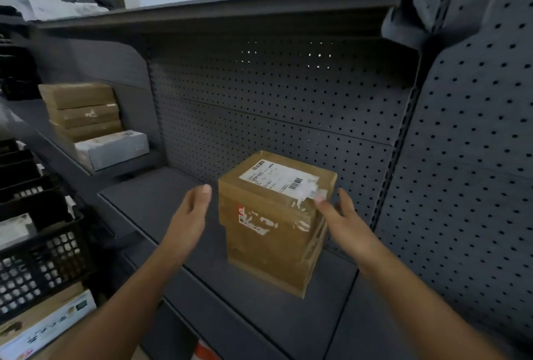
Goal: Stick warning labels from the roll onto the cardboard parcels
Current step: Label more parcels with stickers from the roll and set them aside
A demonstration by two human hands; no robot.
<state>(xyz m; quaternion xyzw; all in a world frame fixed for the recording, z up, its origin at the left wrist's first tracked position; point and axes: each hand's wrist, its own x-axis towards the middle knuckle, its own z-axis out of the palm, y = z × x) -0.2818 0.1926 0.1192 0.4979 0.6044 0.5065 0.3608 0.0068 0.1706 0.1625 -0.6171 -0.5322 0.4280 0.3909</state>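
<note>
A brown cardboard parcel (274, 232) stands on the dark grey shelf (173, 215), with a white shipping label (278, 176) on its top and a torn red-and-white sticker (253, 219) on its front. My left hand (190, 218) is open just left of the parcel, not touching it. My right hand (340, 219) is at the parcel's right edge, fingertips against the top corner near the white label. No roll of labels shows in this view.
A stack of brown parcels (80, 111) and a white box (112, 149) sit on the shelf to the left. A black plastic crate (37, 267) and a printed carton (49, 328) stand at lower left. Perforated back panel (274, 100) behind.
</note>
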